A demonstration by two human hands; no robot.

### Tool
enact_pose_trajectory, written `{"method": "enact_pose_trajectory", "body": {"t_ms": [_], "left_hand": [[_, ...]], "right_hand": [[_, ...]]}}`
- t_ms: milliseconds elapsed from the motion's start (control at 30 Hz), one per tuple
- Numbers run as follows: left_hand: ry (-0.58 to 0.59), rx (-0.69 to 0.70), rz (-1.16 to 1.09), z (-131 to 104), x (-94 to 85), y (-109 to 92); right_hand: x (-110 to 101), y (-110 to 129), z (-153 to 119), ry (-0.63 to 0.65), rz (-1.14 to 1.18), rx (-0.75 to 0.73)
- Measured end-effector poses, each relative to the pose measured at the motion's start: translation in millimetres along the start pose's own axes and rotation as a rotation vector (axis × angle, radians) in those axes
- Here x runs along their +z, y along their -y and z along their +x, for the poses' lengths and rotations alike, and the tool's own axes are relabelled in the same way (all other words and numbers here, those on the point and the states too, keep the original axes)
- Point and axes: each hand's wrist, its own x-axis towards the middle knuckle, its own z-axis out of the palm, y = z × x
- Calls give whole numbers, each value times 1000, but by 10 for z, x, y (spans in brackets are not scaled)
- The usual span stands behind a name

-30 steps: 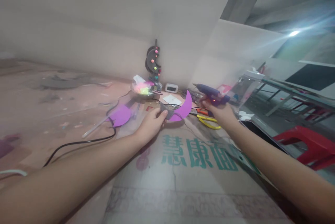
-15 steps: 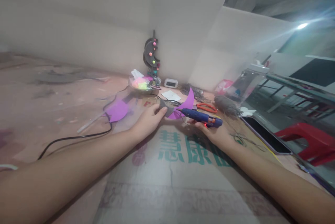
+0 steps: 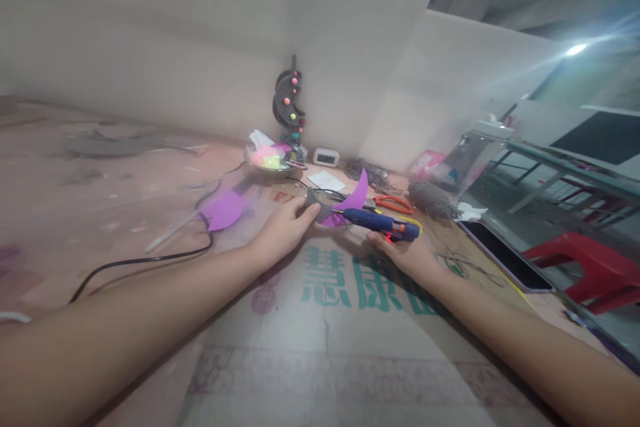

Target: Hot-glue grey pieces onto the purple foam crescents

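My left hand (image 3: 290,222) pinches a small dark grey piece (image 3: 325,213), perhaps felt, between thumb and fingers. My right hand (image 3: 400,250) is wrapped round a blue hot glue gun (image 3: 377,221) with a small red light. The gun's nozzle points left and meets or nearly meets the grey piece. Behind the nozzle is a purple crescent-shaped sheet (image 3: 357,195), its lower part partly hidden by the gun. Another purple piece (image 3: 225,210) lies on the table left of my left hand, beside a pale stick (image 3: 173,230).
Printed cardboard (image 3: 280,340) lies under my hands. Behind stand a grey crescent ornament with coloured balls (image 3: 287,102), a bowl (image 3: 273,171) and a small clock (image 3: 326,158). Right are orange-handled pliers (image 3: 395,204), grey yarn (image 3: 431,199), a phone (image 3: 505,256) and a red stool (image 3: 590,267).
The glue gun and my right hand have shifted slightly left, bringing the nozzle closer to the grey piece. My left hand holds almost still.
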Motion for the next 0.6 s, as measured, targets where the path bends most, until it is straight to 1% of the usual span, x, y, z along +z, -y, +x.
{"method": "enact_pose_trajectory", "body": {"t_ms": [300,433,600], "left_hand": [[-1,-2,17,-9,4,-3],[-1,-5,31,-7,2,-3],[1,-28,4,6,2,26]], "right_hand": [[29,-50,3,-1,7,-3],[24,-32,12,-18,-4,1],[21,-9,16,4,26,10]]}}
